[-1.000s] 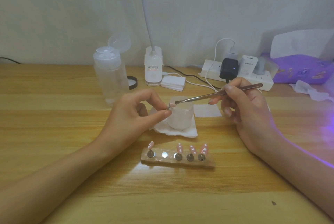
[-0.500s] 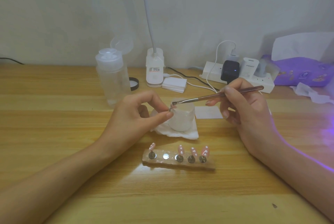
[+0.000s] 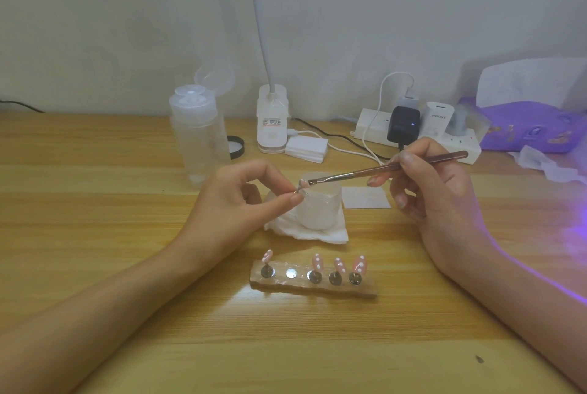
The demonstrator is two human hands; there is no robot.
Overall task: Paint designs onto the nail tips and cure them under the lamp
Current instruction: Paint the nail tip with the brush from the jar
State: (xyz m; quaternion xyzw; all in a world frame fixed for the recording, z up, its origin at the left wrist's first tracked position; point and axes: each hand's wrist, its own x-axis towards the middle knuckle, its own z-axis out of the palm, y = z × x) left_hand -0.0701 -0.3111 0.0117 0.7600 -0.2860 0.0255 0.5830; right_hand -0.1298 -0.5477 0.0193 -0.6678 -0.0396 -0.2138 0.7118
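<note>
Head view (the only one). The left hand [image 3: 241,199] pinches the small metal stem of one pink nail tip [image 3: 303,184] between thumb and forefinger and holds it above the white cup [image 3: 320,209], near its rim. The right hand [image 3: 435,190] grips a thin brush [image 3: 381,170] like a pen. The bristles are at the tip; I cannot tell whether they touch it. Four dotted nail tips [image 3: 317,261] stand on the holder block [image 3: 317,290], nearer the person. One metal spot [image 3: 291,273] is bare. Judgement: the tip is very light, thin, stiff and glossy, and wet paint will smear. Take it by the stem only, never by the painted face. A gentle pinch suffices, as a hard squeeze could flick it away. The bristles are soft, so use minimal pressure. A purple glow [image 3: 575,234] shows at the right edge, but the curing lamp itself is not in view.
</note>
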